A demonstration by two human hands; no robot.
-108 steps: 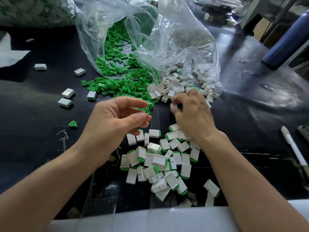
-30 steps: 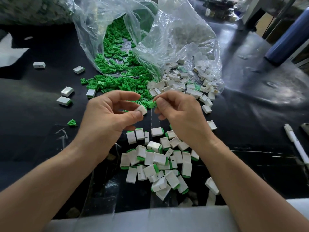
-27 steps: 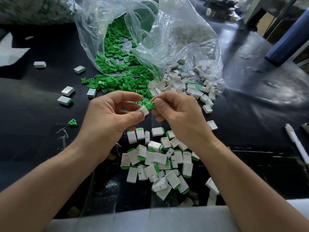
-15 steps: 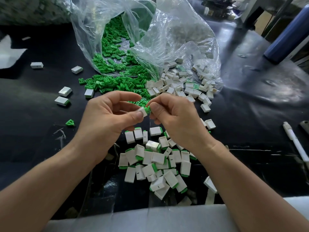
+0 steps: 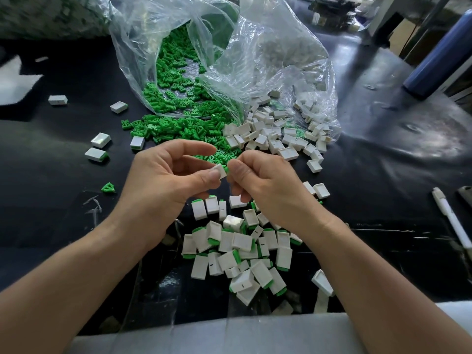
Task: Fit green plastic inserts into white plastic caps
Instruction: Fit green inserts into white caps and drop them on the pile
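My left hand (image 5: 163,180) pinches a white cap (image 5: 220,171) between thumb and fingers. My right hand (image 5: 265,182) presses a green insert (image 5: 226,169) against the cap's end; only a sliver of green shows. Loose green inserts (image 5: 178,129) spill from an open clear bag (image 5: 217,47). Empty white caps (image 5: 278,134) lie heaped at the bag's right mouth. A pile of caps with green inserts fitted (image 5: 240,246) lies under my hands, near the table's front edge.
A few stray caps (image 5: 101,140) and one green insert (image 5: 108,187) lie on the black table at left. A white pen (image 5: 452,218) lies at right, a blue cylinder (image 5: 439,49) stands at far right. A grey padded edge (image 5: 204,335) runs along the front.
My right hand took a cap from the heap, the cap passed to my left hand, and my right hand brought a green insert to it. The two hands have closed together.
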